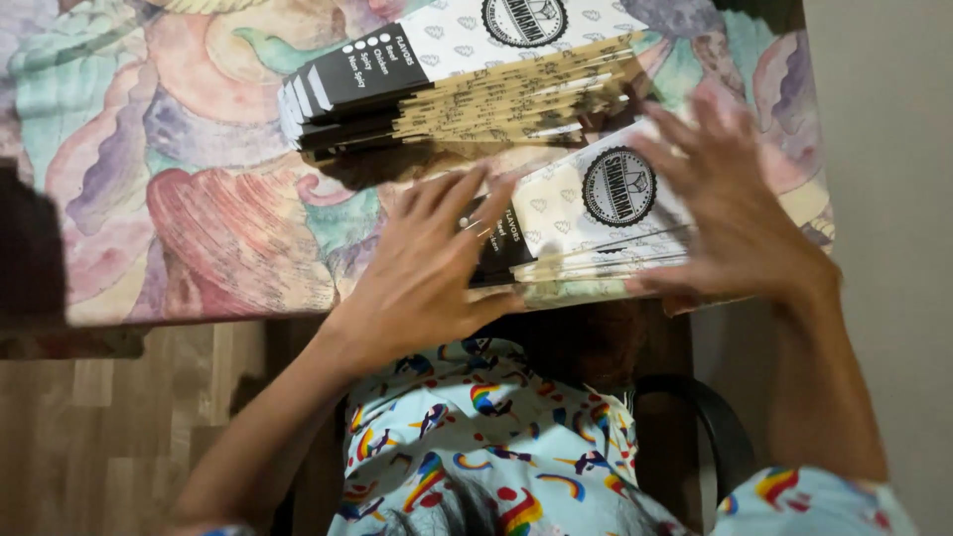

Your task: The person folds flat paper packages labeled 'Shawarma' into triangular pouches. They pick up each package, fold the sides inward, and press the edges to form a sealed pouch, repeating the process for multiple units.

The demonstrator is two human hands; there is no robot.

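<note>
Two piles of flat, folded paper sleeves, cream-white with small printed hearts, a round black seal and a black end panel, lie on the tabletop (199, 199), which is covered by a cloth with large swirling shapes in pink, green, mauve and orange. The far pile (467, 84) sits fanned and somewhat ragged near the top edge of the view, touched by no one. The near pile (586, 228) lies at the tabletop's front edge, between the person's two hands. The left hand (432, 268) rests flat on the pile's black end with fingers spread, and the right hand (735, 213) presses against the other end, fingers splayed and blurred; neither has a closed grip, both palms simply bear on the sleeves. Judging from this, the near pile looks about half squared up, since its layers are uneven along the front, while the far one seems yet to be tidied. Below the tabletop show wood-look flooring, a dark chair arm (710, 422) and the person's rainbow-patterned garment (486, 437); a plain pale wall stands to the right.
</note>
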